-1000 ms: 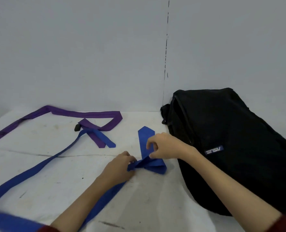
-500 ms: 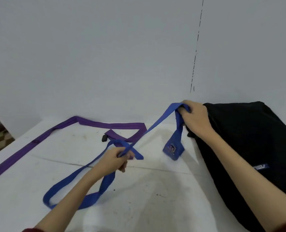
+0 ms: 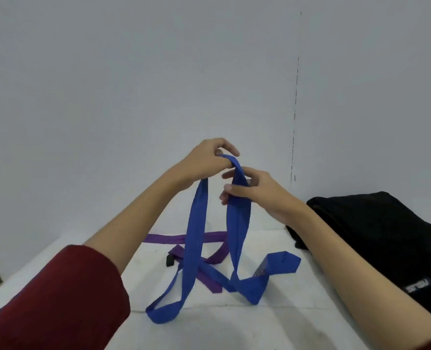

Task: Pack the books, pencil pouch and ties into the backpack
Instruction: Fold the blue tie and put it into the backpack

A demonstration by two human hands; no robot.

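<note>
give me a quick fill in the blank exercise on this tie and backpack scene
1. The left hand and the right hand both hold up the ____ tie.
2. The purple tie lies on the white ____.
3. The black backpack sits on the person's ____ side.
4. The arm with the dark red sleeve in full view is the ____ one.

Missing words: blue; table; right; left
</note>
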